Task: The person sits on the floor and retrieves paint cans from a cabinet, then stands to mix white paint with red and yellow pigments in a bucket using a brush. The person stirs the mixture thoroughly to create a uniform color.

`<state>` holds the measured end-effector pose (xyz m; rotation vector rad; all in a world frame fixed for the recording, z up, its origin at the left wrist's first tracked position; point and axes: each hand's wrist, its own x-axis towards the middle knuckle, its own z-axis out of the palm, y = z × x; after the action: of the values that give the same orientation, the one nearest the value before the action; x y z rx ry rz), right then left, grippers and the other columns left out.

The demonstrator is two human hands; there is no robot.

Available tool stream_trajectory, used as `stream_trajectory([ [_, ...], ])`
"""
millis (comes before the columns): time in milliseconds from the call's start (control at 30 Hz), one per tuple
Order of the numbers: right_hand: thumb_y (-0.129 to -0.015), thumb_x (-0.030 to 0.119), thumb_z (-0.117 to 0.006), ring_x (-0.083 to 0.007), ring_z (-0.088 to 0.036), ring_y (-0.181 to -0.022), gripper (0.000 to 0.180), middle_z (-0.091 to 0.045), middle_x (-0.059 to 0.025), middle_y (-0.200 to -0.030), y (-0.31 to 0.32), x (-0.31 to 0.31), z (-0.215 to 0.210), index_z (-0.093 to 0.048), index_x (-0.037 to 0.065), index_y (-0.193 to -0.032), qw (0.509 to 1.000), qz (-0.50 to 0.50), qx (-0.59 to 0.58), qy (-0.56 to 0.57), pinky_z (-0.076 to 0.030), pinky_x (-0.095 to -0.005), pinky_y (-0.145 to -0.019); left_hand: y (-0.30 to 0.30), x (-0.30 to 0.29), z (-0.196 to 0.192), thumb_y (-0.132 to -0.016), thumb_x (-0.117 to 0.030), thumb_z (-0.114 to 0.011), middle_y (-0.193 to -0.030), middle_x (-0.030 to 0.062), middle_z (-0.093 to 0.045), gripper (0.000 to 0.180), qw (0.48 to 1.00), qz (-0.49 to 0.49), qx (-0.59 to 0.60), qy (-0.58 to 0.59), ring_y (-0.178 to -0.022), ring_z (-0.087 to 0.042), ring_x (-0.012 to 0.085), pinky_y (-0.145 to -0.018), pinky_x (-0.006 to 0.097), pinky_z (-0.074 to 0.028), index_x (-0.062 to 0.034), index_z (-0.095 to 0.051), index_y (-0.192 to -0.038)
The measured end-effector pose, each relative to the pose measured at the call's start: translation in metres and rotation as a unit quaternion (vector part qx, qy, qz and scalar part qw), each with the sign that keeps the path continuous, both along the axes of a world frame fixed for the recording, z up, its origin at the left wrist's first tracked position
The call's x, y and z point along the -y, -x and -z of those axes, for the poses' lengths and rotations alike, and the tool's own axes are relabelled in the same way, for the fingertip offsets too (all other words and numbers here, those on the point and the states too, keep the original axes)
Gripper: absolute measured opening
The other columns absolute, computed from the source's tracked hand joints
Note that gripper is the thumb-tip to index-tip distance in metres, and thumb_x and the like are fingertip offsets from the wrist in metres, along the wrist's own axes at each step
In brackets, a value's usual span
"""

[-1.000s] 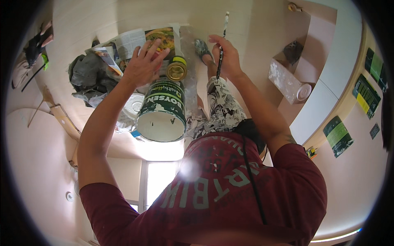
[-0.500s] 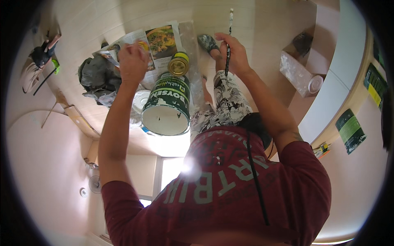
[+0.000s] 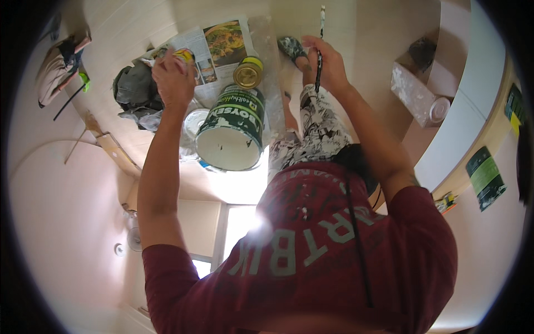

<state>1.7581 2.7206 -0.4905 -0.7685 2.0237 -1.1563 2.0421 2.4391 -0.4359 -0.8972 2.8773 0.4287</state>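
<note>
Pinching paintbrush (image 3: pixel 319 61) in right hand (image 3: pixel 328 64), grip tight

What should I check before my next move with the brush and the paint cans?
1. Right hand grip on the thin brush: ok, fingers closed round it.
2. Left hand grip on the small can: ok, held over the newspaper.
3. Large green can steady beside the left hand: ok.
4. Large green can open or lidded: cannot tell.
5. Gold-lidded can closed: ok, lid on.
6. Paint load on the brush tip: cannot tell.
</note>
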Motion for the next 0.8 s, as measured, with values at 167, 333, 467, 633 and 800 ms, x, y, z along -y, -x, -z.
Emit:
stream_trajectory([
  [167, -0.095, 0.006, -0.063, -0.0335, -0.074, -0.104, 0.034, -0.077, -0.0168, -0.113, -0.005, 0.0, 0.009, -0.07, 0.007, -0.128, 0.999, -0.009, 0.033, -0.017, -0.058, -0.0415, -0.091, -0.005, -0.004, 0.013, -0.085, -0.023, -0.083, -0.122, 0.0233, -0.056, 0.049, 0.988, -0.103, -0.036, 0.106, -0.109, -0.057, 0.0433, -0.096, 0.049, -0.05, -0.0046, -0.063, -0.126],
  [333, -0.096, 0.007, -0.062, -0.0324, -0.074, -0.101, 0.033, -0.077, -0.0157, -0.109, -0.022, -0.002, 0.013, -0.07, 0.009, -0.128, 0.999, 0.007, 0.046, -0.012, -0.058, -0.0409, -0.09, -0.031, -0.001, 0.017, -0.091, -0.032, -0.08, -0.129, 0.0266, -0.053, 0.062, 0.997, -0.046, 0.036, 0.043, -0.124, -0.051, 0.0444, -0.108, 0.052, -0.042, -0.0016, -0.056, -0.139],
  [467, -0.096, 0.006, -0.062, -0.0313, -0.074, -0.099, 0.032, -0.077, -0.015, -0.106, -0.005, 0.006, 0.016, -0.07, 0.009, -0.127, 0.998, -0.021, 0.048, -0.021, -0.058, -0.0405, -0.089, -0.019, -0.013, 0.01, -0.092, -0.032, -0.08, -0.133, 0.0285, -0.051, 0.066, 0.987, -0.143, -0.025, 0.061, -0.125, -0.049, 0.0461, -0.107, 0.053, -0.043, 0.0002, -0.053, -0.143],
  [633, -0.093, 0.003, -0.063, -0.03, -0.071, -0.092, 0.035, -0.075, -0.0131, -0.1, -0.025, 0.006, 0.008, -0.07, 0.008, -0.127, 0.999, -0.005, 0.038, -0.005, -0.057, -0.0386, -0.086, -0.015, -0.004, 0.002, -0.087, -0.026, -0.083, -0.127, 0.0214, -0.057, 0.055, 0.984, -0.162, -0.062, 0.046, -0.109, -0.057, 0.0435, -0.102, 0.049, -0.047, -0.0037, -0.064, -0.134],
  [800, -0.087, 0.002, -0.066, -0.0295, -0.068, -0.088, 0.04, -0.073, -0.0093, -0.094, 0.007, 0.019, 0.003, -0.071, 0.009, -0.126, 0.999, -0.038, -0.018, -0.009, -0.055, -0.039, -0.083, -0.029, -0.007, 0.002, -0.084, -0.022, -0.087, -0.121, 0.0178, -0.059, 0.059, 0.999, 0.026, 0.003, -0.043, -0.112, -0.06, 0.0407, -0.1, 0.047, -0.052, -0.0128, -0.067, -0.138],
])
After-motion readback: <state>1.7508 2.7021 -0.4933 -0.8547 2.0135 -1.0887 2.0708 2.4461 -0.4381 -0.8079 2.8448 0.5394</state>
